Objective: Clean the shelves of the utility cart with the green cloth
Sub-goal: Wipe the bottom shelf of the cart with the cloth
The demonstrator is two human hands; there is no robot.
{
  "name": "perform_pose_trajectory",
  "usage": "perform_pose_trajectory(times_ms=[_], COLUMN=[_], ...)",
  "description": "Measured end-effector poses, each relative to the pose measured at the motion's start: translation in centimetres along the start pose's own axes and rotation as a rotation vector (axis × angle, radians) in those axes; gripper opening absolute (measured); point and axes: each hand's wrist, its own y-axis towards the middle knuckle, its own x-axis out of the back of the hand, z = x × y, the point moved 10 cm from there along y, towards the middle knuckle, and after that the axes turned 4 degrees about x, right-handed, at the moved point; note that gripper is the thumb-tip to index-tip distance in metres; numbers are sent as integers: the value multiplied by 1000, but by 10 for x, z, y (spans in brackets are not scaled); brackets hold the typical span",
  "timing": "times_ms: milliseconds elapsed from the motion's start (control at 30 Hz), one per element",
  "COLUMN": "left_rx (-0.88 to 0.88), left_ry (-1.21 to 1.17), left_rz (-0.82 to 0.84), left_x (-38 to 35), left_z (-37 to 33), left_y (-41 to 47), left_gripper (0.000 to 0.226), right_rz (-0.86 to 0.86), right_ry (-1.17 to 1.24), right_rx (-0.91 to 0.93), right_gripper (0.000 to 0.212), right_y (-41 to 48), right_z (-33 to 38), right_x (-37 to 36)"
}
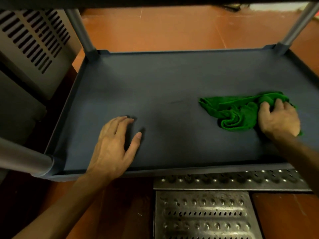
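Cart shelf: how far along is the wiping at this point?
Done: cannot tell from the surface. In hand: right hand grips the green cloth at the right of the shelf; left hand rests on it. Left: a faint streak mid-shelf, and possibly the upper shelf.

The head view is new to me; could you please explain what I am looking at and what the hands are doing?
There is no machine here: a person wears one wide-angle camera on the head, looking down at their own two hands. The dark surface is a shelf of a utility cart, with grey posts at its corners. The left hand rests flat on the shelf, holding nothing. The right hand grips a bunched green cloth, which lies on the shelf's right side. In front of the cart, a perforated metal grate sits in the reddish floor.
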Motion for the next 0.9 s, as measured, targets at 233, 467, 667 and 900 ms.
perform_pose_trajectory(times_ms=[233,467,667,900], left_rx=[-8,-9,-28,-21], left_ry=[38,76,68,70], left_rz=[-9,-11,-16,-27], left_x=[2,4,3,3], left_z=[-2,-2,-5,-3], left_y=[1,3,4,5], left_gripper=[58,57,55,55], right_rz=[40,98,169,248], right_ry=[-5,7,38,63], right_rx=[25,66,195,347], right_gripper=[87,86,72,68], right_y=[3,0,-18,-58], right_z=[30,70,126,190], right_x=[-13,-28,-44,-55])
